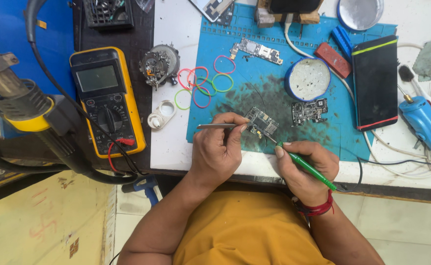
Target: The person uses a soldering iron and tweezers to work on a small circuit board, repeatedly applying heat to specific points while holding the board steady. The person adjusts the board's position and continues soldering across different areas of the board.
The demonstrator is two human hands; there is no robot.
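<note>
My left hand [219, 149] grips metal tweezers [216, 126], their tips at the near left edge of a small circuit board [262, 121] on the blue work mat [269, 73]. My right hand [305, 170] holds a green-handled soldering iron [308, 168] like a pen. Its thin tip touches the same board's near edge.
A yellow multimeter [106, 100] lies at left beside a hot-air gun [24, 105]. On the mat are coloured rubber bands [203, 83], two more circuit boards [309, 111], a round blue tin [308, 78] and a black phone [375, 81]. A blue tool [427, 122] lies far right.
</note>
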